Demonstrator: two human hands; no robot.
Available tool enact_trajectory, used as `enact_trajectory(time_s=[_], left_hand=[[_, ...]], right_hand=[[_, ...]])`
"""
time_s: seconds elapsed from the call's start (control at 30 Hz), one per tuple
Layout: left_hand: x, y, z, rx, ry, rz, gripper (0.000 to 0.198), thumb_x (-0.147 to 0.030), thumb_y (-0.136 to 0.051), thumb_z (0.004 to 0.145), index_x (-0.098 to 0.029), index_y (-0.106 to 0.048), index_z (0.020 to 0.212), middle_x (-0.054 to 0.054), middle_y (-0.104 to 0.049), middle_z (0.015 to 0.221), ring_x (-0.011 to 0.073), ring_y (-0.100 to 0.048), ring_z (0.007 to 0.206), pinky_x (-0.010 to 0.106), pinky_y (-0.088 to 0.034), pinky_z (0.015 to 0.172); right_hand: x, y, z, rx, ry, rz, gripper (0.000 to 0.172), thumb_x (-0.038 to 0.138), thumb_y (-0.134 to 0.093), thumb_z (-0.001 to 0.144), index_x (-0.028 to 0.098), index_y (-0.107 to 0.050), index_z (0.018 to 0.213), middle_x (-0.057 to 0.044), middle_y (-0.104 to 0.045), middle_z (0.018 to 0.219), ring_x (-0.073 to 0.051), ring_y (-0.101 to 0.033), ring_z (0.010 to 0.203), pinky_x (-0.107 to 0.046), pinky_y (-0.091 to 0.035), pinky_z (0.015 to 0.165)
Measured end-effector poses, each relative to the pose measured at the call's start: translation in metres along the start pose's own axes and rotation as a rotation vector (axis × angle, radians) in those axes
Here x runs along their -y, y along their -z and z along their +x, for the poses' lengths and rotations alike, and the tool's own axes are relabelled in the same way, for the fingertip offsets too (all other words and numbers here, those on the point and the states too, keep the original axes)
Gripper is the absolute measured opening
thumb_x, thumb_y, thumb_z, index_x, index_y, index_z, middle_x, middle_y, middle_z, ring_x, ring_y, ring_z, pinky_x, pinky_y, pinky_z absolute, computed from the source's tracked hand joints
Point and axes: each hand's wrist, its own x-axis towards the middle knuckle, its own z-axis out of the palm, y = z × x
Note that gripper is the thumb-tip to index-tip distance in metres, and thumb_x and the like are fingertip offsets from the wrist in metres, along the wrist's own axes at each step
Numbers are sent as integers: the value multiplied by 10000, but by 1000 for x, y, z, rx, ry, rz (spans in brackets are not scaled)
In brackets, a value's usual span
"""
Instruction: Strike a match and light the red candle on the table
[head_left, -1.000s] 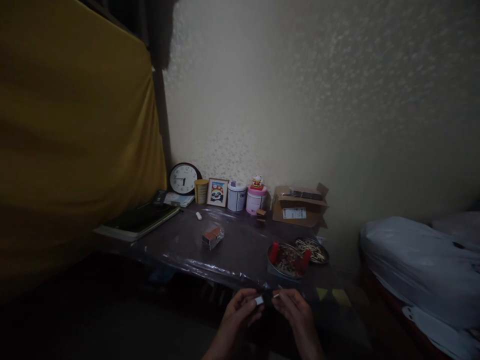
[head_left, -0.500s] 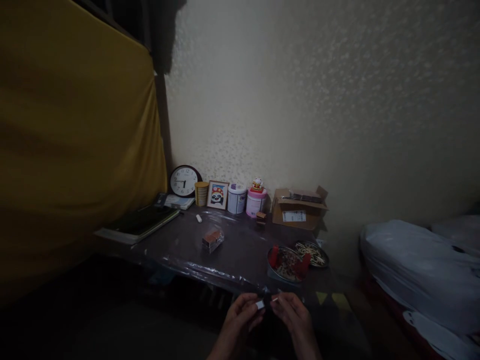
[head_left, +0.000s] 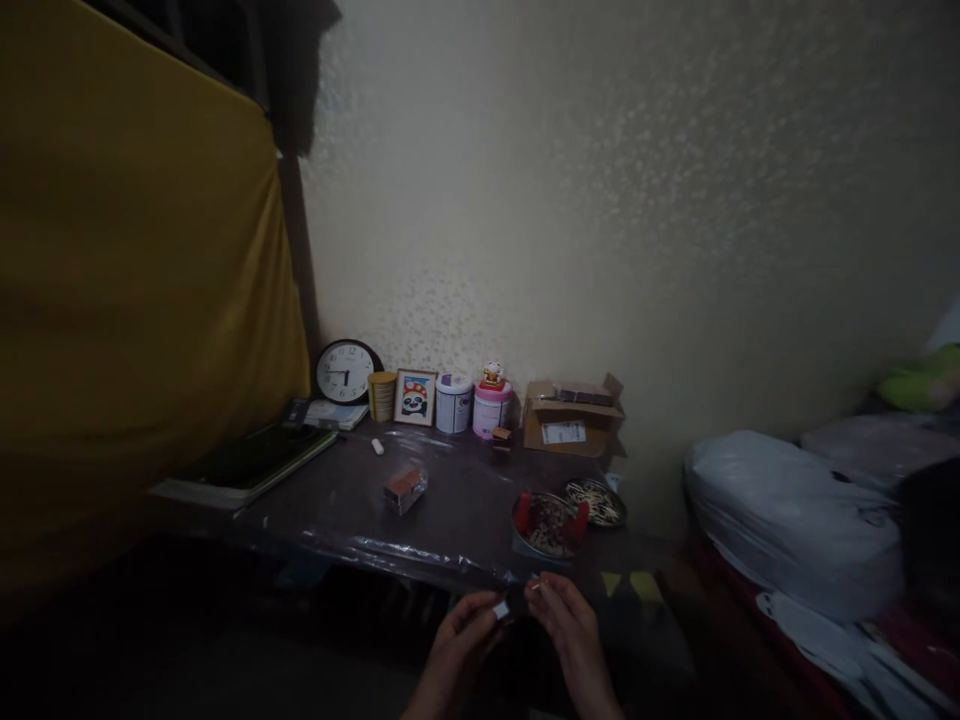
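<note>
My left hand (head_left: 463,632) is closed on a small matchbox (head_left: 501,609), whose white face shows at the fingertips. Close by on its right, my right hand (head_left: 564,612) pinches a thin pale stick that looks like a matchstick (head_left: 535,586). A gap separates the two hands, which are in front of the table's near edge. Just beyond them stands a round bowl (head_left: 549,530) holding many small sticks and red pieces. Behind it is a dish (head_left: 596,502) of pale sticks.
On the dark plastic-covered table (head_left: 457,500) lie a wrapped brown pack (head_left: 406,488) and a small white object (head_left: 377,447). Along the wall stand a clock (head_left: 345,372), a panda picture (head_left: 415,397), tubs (head_left: 454,405) and a cardboard box (head_left: 572,420). White bags (head_left: 787,520) lie right.
The view has turned a little to the right. My right hand has lifted slightly from the matchbox with the matchstick, and the gap between my hands is wider.
</note>
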Motion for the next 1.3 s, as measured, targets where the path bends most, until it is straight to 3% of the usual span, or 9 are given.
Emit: enact_trajectory(time_s=[0.2,0.37,0.6,0.87,1.0,1.13,1.3], left_hand=[[-12,-11,-13,-53,-9,39,228,-287,-744,623,-153,-686,797,60,-721,783,166,-647,746,267,-468,739],[-22,-24,-22,-65,-9,76,232,-311,-730,637,-175,-674,817,42,-717,765,150,-631,702,248,-455,691],[-28,-39,-35,-56,-23,51,198,-282,-721,649,-166,-666,800,24,-692,728,122,-595,672,219,-437,655],[-36,-44,-38,-81,-49,87,180,-295,-708,663,-175,-660,788,3,-664,686,110,-563,615,216,-424,614],[-40,-48,-42,-73,-85,102,192,-288,-703,666,-176,-657,815,8,-661,709,127,-577,649,233,-432,640],[-42,-38,-46,-84,-82,160,201,-311,-684,686,-179,-656,835,18,-664,711,144,-590,665,246,-435,635],[-46,-1,-46,-148,-110,257,239,-329,-702,662,-165,-673,832,43,-679,752,162,-593,695,260,-445,636]], right_hand=[[21,-11,-13,-58,151,-109,227,357,-716,663,168,-645,767,-22,-700,768,-180,-660,752,-288,-509,740],[27,-25,-25,-107,479,-485,154,343,-611,758,190,-631,756,-19,-689,706,-178,-654,700,-280,-508,689],[19,-31,-41,25,955,-852,131,182,-508,840,220,-632,858,-27,-694,835,-154,-656,809,-258,-516,753],[45,-38,-57,4,1188,-844,222,73,-525,817,223,-582,970,-49,-679,886,-166,-635,847,-307,-510,751],[32,-31,-43,78,1167,-1002,179,123,-480,850,225,-614,913,-38,-695,846,-169,-645,797,-315,-509,736],[25,-16,-23,-165,979,-922,137,231,-481,865,206,-614,843,-46,-675,810,-171,-630,769,-306,-501,715],[47,-11,-18,-289,945,-793,144,296,-526,831,189,-605,778,-40,-652,759,-166,-606,718,-290,-493,678]])
